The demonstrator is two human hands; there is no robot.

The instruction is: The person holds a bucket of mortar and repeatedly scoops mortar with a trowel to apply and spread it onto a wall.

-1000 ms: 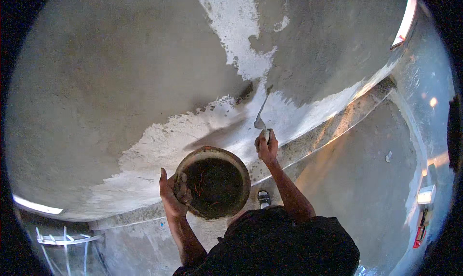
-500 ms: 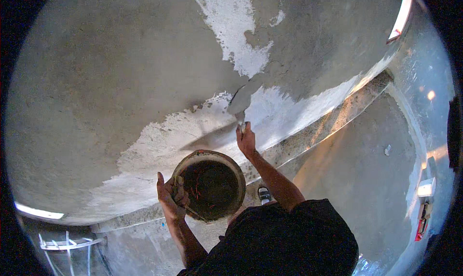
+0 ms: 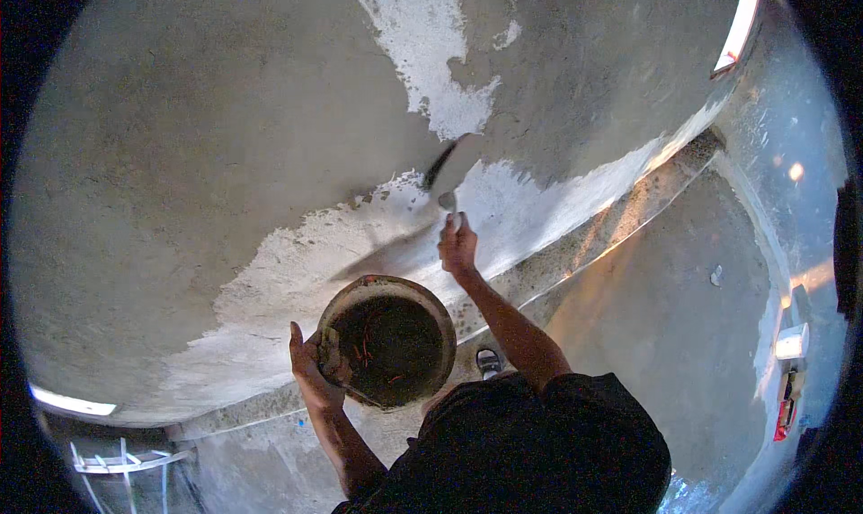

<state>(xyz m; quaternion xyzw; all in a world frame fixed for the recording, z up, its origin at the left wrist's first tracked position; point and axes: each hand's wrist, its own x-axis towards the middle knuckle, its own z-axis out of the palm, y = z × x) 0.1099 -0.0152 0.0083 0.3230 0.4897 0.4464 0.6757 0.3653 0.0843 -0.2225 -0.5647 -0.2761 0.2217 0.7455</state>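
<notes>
My right hand [image 3: 458, 244] is closed round the handle of a trowel [image 3: 451, 174]. The trowel's blade is up at the wall [image 3: 180, 155], between two white patches in the grey plaster; a dark gap or shadow shows along its left edge. My left hand [image 3: 315, 366] grips the left rim of a round bucket [image 3: 321, 327], thumb outside and fingers over the edge. Dark wet-looking mortar [image 3: 391, 352] lies inside it, with some reddish streaks. The bucket is held below and left of my right hand, in front of the wall's lower part.
A ledge [image 3: 539, 267] runs along the wall's foot. My shoe [image 3: 488, 361] stands on the floor by it. At the lower left is a pale metal frame [image 3: 126, 465]. A white box-like thing [image 3: 793, 341] and a red item [image 3: 785, 418] sit at the far right.
The trowel blade has tilted, and the dark strip along its left edge has grown wider. My right hand has shifted slightly upward. My left hand still holds the bucket in nearly the same place.
</notes>
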